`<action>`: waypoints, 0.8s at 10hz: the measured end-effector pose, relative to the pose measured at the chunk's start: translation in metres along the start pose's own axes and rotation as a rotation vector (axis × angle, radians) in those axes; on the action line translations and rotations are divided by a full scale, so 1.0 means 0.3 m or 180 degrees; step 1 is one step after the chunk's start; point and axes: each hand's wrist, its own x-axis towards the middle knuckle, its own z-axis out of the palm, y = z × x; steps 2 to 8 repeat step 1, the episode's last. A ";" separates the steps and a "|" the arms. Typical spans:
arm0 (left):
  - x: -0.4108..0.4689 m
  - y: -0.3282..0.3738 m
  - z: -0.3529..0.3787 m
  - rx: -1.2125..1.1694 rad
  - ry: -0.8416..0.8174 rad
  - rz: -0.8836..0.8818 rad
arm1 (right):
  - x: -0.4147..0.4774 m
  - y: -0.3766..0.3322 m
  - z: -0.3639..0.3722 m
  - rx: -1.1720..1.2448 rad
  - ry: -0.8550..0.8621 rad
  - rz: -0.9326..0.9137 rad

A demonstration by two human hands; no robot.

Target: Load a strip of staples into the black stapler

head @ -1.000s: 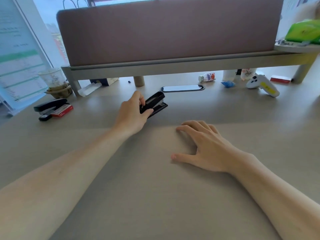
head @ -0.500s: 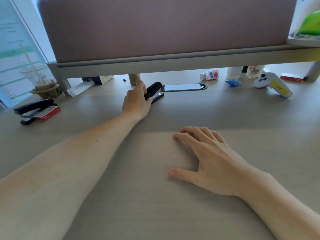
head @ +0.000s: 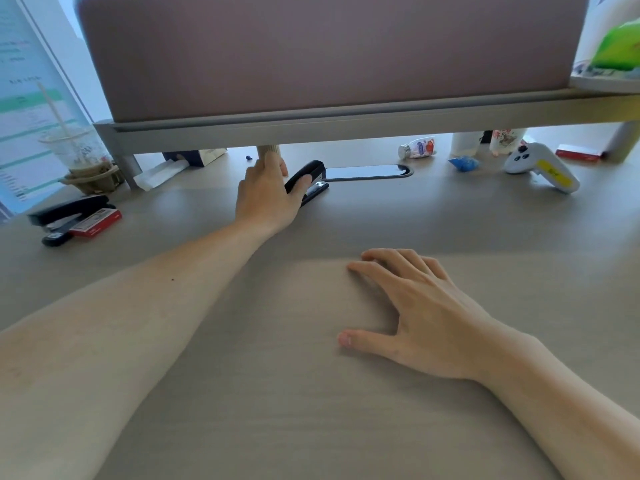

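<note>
A black stapler (head: 311, 180) lies on the desk far from me, just below the partition's rail. My left hand (head: 268, 197) is stretched out and wrapped around its near end, thumb on the top arm. My right hand (head: 412, 313) rests flat on the desk close to me, fingers spread, holding nothing. A second black stapler (head: 67, 213) sits at the far left beside a red staple box (head: 97, 224). No loose staple strip shows.
A brown partition (head: 329, 53) on a grey rail blocks the back. A dark oval cable slot (head: 367, 172) lies right of the stapler. A white and yellow controller (head: 540, 166), a small bottle (head: 417, 150) and a drink cup (head: 81, 157) stand along the back.
My left hand has pushed the stapler away from me, toward the partition rail. The stapler's top arm now sits lower. My right hand has stayed flat.
</note>
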 end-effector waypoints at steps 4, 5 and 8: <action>-0.015 0.010 -0.092 -0.0192 0.0040 0.0244 | -0.010 -0.009 -0.009 -0.0007 0.0049 -0.0027; -0.015 0.010 -0.092 -0.0192 0.0040 0.0244 | -0.010 -0.009 -0.009 -0.0007 0.0049 -0.0027; -0.015 0.010 -0.092 -0.0192 0.0040 0.0244 | -0.010 -0.009 -0.009 -0.0007 0.0049 -0.0027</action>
